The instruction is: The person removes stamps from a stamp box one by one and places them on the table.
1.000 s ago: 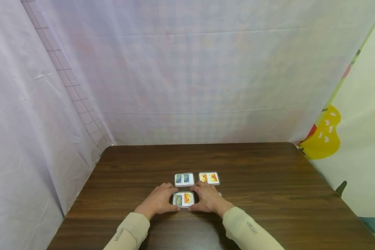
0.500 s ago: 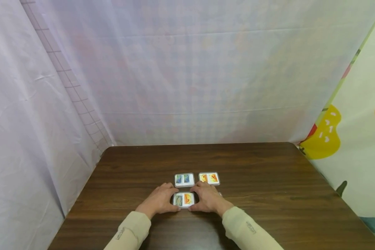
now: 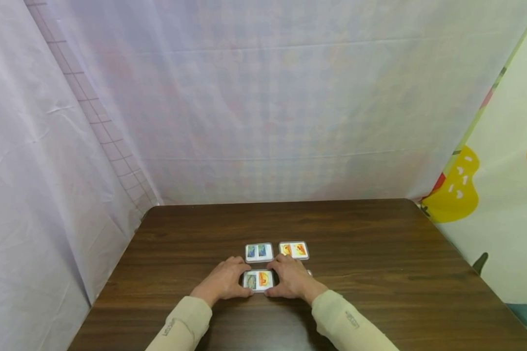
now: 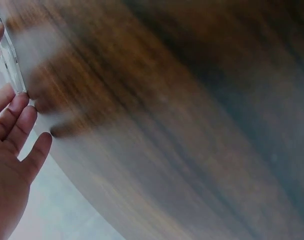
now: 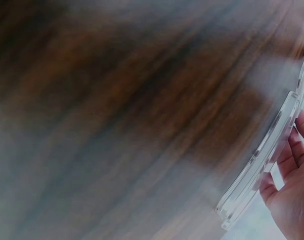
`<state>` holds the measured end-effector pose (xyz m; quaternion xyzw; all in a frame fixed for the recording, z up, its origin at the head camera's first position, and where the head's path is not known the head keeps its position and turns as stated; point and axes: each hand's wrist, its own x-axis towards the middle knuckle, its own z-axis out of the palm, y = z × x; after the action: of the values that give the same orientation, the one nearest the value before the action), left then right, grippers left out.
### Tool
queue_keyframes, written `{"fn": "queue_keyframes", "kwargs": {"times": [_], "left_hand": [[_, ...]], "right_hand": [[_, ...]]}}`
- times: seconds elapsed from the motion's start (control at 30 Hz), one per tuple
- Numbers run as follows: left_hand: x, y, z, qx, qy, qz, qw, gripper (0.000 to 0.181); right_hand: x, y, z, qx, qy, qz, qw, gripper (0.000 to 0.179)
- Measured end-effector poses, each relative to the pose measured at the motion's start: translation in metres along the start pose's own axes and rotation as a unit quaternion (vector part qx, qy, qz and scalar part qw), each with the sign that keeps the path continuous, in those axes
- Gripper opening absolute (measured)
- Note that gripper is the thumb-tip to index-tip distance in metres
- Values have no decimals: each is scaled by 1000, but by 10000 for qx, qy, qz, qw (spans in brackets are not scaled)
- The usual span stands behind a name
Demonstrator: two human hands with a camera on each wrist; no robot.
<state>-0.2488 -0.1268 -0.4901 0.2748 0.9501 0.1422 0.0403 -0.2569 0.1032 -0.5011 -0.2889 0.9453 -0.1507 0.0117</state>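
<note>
On dark wood tabletop (image 3: pixel 377 273), your left hand (image 3: pixel 223 281) and your right hand (image 3: pixel 292 279) grip clear-edged card case (image 3: pixel 258 281) from opposite ends, thumbs toward near corners, fingers toward far ones. Case between your hands, print side up, green and orange pictures showing. Just beyond: blue-picture case (image 3: pixel 259 252) on left, orange-picture case (image 3: pixel 293 250) on right, slightly apart. Clear edge peeks past your right hand, rest hidden. Cream sleeves (image 3: pixel 185 317) cover your forearms. Pale curtain (image 3: pixel 268 107) behind tabletop.

The table (image 3: pixel 171 243) gives room leftward (two cases (image 3: pixel 259 252) obstruct straight ahead).
</note>
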Motion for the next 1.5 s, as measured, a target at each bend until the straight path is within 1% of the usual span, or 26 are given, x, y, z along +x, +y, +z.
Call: {"fn": "queue_keyframes", "kwargs": {"times": [0.23,0.53,0.87,1.13,1.4,1.5], "left_hand": [[0,0,1,19,32,64,10000,61],[1,-1,0,44,34,175,9998,58],[2,-3,2,-27,240,282,9993,56],[2,-3,2,-67,126,207,9997,55],[0,-4,2,-176,243,306,9991,54],[0,-5,2,-211,260,299,9990,54]], "right_hand": [[1,1,2,11,37,16,10000,61],[-1,-2,2,-26,216,-85,9997,59],[1,-1,5,-27,153,-39,9999,60],[2,3,7,-22,146,-40,9999,60],[1,2,6,68,89,-11,9999,61],[2,2,6,75,69,12,9999,61]]}}
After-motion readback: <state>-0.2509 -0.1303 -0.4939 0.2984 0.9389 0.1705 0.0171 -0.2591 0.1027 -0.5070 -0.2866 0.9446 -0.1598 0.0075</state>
